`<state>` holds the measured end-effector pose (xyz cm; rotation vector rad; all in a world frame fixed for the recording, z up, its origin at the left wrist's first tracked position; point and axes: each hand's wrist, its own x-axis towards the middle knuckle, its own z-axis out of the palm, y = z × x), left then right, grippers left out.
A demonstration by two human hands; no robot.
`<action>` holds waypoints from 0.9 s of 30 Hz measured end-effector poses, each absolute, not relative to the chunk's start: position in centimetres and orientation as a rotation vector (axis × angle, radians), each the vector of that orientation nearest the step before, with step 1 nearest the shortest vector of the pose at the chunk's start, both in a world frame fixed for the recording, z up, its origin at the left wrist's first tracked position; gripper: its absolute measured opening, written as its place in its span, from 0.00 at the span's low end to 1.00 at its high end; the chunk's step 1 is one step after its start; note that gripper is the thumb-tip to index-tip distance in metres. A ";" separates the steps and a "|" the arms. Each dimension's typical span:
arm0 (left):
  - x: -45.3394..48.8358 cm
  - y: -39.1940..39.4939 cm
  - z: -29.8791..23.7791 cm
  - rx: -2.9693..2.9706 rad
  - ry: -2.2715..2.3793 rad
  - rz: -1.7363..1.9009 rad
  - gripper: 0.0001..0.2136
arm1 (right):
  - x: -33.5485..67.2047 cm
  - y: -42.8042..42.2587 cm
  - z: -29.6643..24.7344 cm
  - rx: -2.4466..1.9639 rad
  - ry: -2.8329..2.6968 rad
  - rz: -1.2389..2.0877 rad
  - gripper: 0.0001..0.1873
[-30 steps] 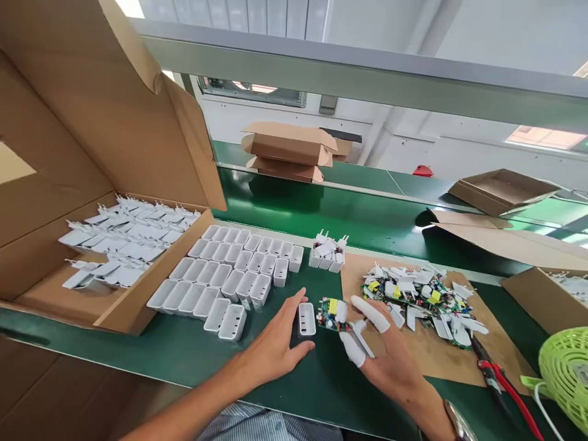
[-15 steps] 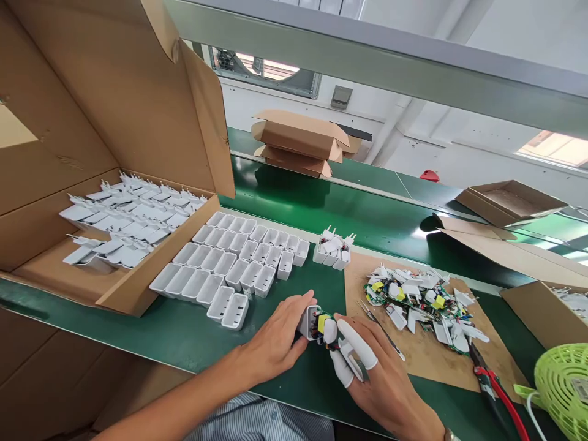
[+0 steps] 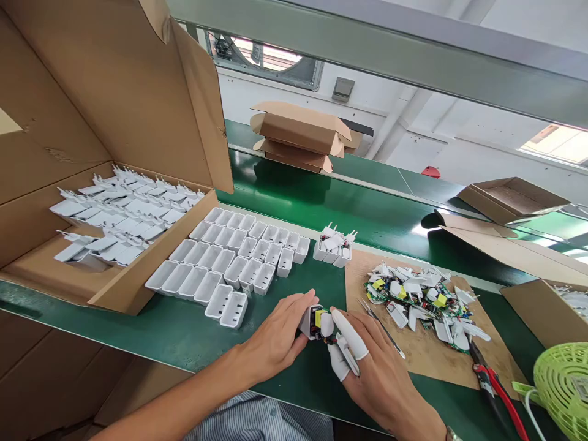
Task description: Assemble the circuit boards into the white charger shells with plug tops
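Observation:
My left hand (image 3: 281, 331) is closed around a white plastic charger housing (image 3: 305, 326), its open end facing right. In my right hand (image 3: 374, 367), the thumb and index finger wear white finger cots and pinch a circuit board (image 3: 326, 324) by its white plug cover (image 3: 348, 353). The board, with a yellow transformer (image 3: 318, 318), sits partly inside the housing. Left of my hands stand rows of empty white housings (image 3: 209, 288). To the right, a heap of circuit boards with white plug covers (image 3: 422, 300) lies on a brown cardboard sheet (image 3: 452, 364).
A large open carton (image 3: 122, 278) holds many white chargers (image 3: 133, 211) at left. Several housings with plug covers (image 3: 334, 248) stand behind my hands. Tweezers (image 3: 382, 327), red-handled pliers (image 3: 498, 389) and a green fan (image 3: 563, 386) are at right. A green conveyor belt (image 3: 285, 196) runs behind.
The circuit board has slid further left into the housing, and my right hand has moved slightly left with it. My left hand stays around the housing.

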<state>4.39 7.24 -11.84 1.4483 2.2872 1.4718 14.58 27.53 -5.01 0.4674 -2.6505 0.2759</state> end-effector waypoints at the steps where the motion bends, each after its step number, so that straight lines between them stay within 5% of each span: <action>1: 4.4 7.2 -11.9 1.447 2.289 1.470 0.40 | 14.6 27.6 -5.0 0.475 -2.650 0.265 0.35; 27: 4.2 7.4 -11.9 1.477 2.367 1.487 0.38 | 13.5 27.8 -3.7 0.539 -2.727 0.251 0.37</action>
